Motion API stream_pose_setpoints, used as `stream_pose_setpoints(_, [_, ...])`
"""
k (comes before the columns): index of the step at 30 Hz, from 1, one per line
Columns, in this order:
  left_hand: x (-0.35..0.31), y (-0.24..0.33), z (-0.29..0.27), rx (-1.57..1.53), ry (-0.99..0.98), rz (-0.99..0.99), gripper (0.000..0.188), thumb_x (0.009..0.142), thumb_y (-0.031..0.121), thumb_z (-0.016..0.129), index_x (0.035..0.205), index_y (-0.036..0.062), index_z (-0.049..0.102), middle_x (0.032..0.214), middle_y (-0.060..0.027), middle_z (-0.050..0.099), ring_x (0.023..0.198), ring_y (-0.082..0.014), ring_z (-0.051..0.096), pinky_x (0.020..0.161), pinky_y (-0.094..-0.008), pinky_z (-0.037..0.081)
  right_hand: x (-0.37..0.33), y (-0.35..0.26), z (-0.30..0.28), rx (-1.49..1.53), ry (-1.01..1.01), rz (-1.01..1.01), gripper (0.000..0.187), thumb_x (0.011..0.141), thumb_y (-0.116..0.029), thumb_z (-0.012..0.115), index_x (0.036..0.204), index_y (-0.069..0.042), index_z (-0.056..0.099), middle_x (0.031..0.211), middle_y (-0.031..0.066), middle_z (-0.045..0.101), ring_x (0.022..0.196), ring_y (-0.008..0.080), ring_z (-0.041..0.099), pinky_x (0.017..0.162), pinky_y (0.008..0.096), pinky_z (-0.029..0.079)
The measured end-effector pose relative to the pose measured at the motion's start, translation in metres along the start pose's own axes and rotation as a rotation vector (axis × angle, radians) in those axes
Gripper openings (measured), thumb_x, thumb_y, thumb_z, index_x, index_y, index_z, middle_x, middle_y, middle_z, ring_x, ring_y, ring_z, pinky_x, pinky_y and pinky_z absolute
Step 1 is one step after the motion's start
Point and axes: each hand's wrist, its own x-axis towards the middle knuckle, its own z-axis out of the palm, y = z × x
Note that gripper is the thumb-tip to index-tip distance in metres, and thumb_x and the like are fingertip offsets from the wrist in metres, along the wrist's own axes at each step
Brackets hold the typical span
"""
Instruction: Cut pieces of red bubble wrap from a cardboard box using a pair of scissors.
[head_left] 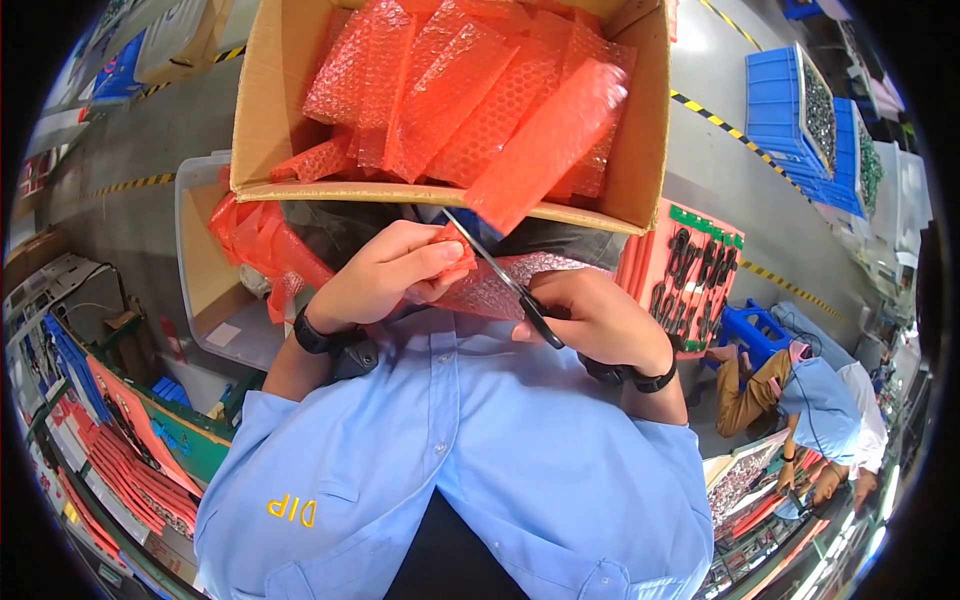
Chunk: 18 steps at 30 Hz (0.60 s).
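Observation:
My left hand (385,268) is closed on the bunched end of a red bubble wrap sheet (460,292) in front of my chest. In my right hand (592,318) are black-handled scissors (542,318), their blades pointing up and left past the bunched wrap. The sheet stretches beneath the scissors toward my right hand. Just beyond both hands stands a cardboard box (440,192) full of red bubble wrap pouches (470,100). One pouch (550,145) lies across its near edge.
Left of me, a translucent bin (190,250) holds a heap of loose red bubble wrap (262,240). To the right, black cables (690,265) lie on a pink board. Blue crates (780,105) stand farther off, and people (820,400) work at the lower right.

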Motion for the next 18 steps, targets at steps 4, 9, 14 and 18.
stream_pose_setpoints(4, [0.000,-0.005,0.000,0.055,-0.006,0.035,0.033,0.105,0.030,0.051,0.085,0.0045,0.055,0.072,0.0058,0.044,0.061,-0.0039,0.034,0.053,-0.0224,0.024,0.000,0.004,0.004,0.132,0.101,0.014,0.031,0.085,-0.027,0.083,0.087,0.002,0.072,0.081,0.0105,0.059,0.073,0.0200,0.057,0.066,0.0345,0.044])
stream_pose_setpoints(9, [0.001,-0.015,0.009,0.234,0.029,0.212,0.037,0.107,0.033,0.055,0.121,-0.0002,0.053,0.091,-0.0032,0.059,0.075,-0.0114,0.051,0.067,-0.0247,0.041,0.007,0.001,0.016,0.227,0.316,-0.174,0.032,0.078,-0.021,0.088,0.099,0.000,0.076,0.087,0.0050,0.061,0.075,0.0145,0.056,0.066,0.0299,0.044])
stream_pose_setpoints(14, [-0.003,-0.021,0.020,0.535,0.065,0.346,0.067,0.104,0.028,0.062,0.153,0.0008,0.025,0.118,-0.0180,0.067,0.103,-0.0310,0.070,0.092,-0.0369,0.052,0.014,-0.009,0.030,0.315,0.482,-0.127,0.031,0.076,-0.015,0.090,0.100,0.000,0.077,0.093,0.0021,0.062,0.079,0.0108,0.056,0.068,0.0266,0.043])
stream_pose_setpoints(18, [-0.004,-0.026,0.021,0.679,0.047,0.365,0.080,0.101,0.028,0.067,0.158,0.0022,0.017,0.124,-0.0236,0.067,0.112,-0.0368,0.070,0.095,-0.0389,0.052,0.018,-0.006,0.036,0.343,0.479,-0.165,0.028,0.076,-0.012,0.089,0.098,0.001,0.076,0.094,0.0028,0.062,0.081,0.0110,0.058,0.069,0.0259,0.044])
